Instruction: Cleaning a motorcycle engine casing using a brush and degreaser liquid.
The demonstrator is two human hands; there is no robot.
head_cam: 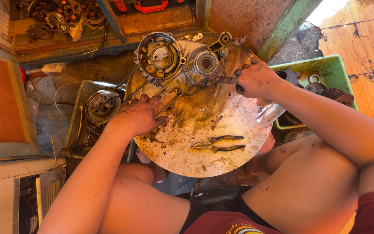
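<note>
Bare knees frame the round metal work plate, pliers lying idle on its near side. Left hand presses flat, fingers spread, pinning long studs; right hand is fisted around a tool handle, driving at the greasy engine crankcase on the far edge. Best kept braced firmly, tool square, I'd say.

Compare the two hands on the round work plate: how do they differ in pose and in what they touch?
The left hand lies flat, palm down, pressing on the long studs of the engine case; the right hand is curled in a fist around a tool handle. The left hand rests on the round plate; the right hand is at its far edge. Both are grimy.
</note>
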